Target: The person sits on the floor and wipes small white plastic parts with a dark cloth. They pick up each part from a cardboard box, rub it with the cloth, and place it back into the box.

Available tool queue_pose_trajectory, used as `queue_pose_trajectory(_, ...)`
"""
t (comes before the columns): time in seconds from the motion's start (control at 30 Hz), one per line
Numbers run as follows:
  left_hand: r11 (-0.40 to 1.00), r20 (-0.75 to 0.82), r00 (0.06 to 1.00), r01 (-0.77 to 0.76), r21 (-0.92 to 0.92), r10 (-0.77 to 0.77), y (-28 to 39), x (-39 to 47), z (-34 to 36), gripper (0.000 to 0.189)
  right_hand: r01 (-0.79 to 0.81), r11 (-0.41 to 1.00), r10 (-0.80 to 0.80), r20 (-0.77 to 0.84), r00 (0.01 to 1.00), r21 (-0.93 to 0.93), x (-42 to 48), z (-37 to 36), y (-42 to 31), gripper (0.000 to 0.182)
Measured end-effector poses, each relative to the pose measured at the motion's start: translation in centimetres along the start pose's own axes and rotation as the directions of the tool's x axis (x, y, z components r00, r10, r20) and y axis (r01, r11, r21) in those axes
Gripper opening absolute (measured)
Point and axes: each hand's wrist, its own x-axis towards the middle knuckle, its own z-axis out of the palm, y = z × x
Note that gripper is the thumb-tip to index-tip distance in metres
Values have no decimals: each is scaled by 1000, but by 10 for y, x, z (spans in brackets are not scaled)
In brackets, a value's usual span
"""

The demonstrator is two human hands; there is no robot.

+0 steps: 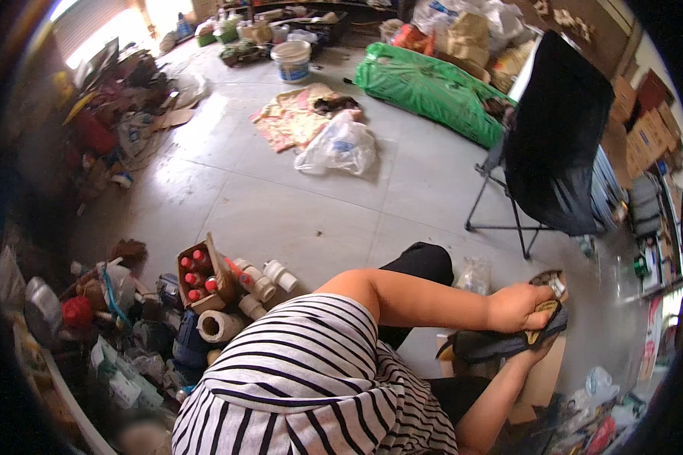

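Observation:
At the lower right of the head view, both hands hold a dark grey cloth item (478,346) with yellow parts; its exact kind cannot be told. My left hand (521,307) grips its upper right end, with a yellow part between the fingers. Just below, my right hand (535,352) holds the same item from underneath, its fingers partly hidden by the cloth. Past the hands lies a small open container (556,282) with whitish contents. A flat piece of cardboard (543,378) is on the floor under the right hand.
A cardboard box (223,287) of red-capped bottles and several pipe fittings (280,276) stand left of my body. A black folding chair (563,131) stands at the upper right. A clear plastic bag (341,148) lies ahead, and clutter lines both sides.

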Motion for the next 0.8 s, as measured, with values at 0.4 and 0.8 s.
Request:
queue_pose_trajectory(0.4, 856, 370, 906, 349, -382, -205, -40, 32, 84, 27, 458, 640, -429, 207, 879, -617, -6, -109, 3, 81)
queue_pose_trajectory(0.8, 983, 314, 937, -112, -144, 153, -65, 62, 175, 32, -18, 996, 41, -284, 958, 82, 31, -156, -9, 36)
